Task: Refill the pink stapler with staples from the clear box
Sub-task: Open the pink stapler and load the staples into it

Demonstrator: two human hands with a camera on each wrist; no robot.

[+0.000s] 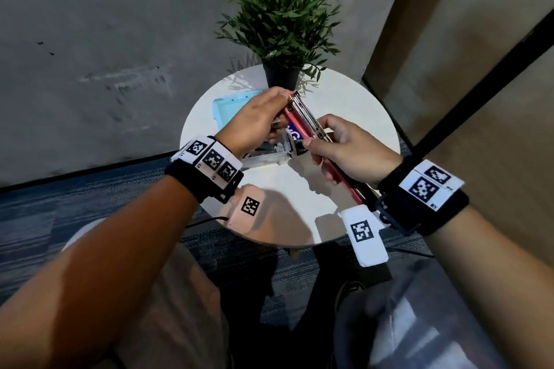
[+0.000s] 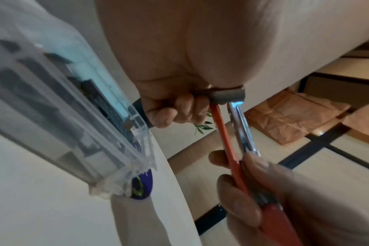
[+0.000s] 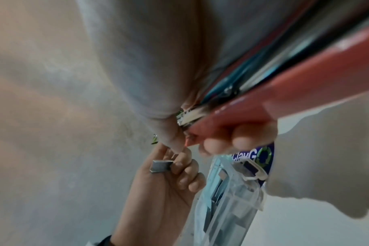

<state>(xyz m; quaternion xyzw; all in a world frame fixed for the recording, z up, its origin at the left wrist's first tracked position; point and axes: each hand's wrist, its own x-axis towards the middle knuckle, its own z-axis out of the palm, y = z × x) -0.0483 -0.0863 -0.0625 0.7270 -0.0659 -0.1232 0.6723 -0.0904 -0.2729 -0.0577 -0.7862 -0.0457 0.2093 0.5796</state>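
Your forearms fill the near foreground; past them your right hand (image 1: 350, 156) has its grip wrapped around the rear of the pink stapler (image 1: 302, 126), held above the round surface (image 1: 344, 105) with the lid swung open. Your left hand (image 1: 254, 120) pinches a strip of staples (image 3: 160, 166) at the stapler's front tip. The loading step is in hand. The stapler's long axis runs from your right wrist away and leftward, nose toward the plant (image 1: 281, 18). Next, line the strip up along the metal channel (image 1: 305, 112). The clear box (image 1: 263, 156) sits open just below.
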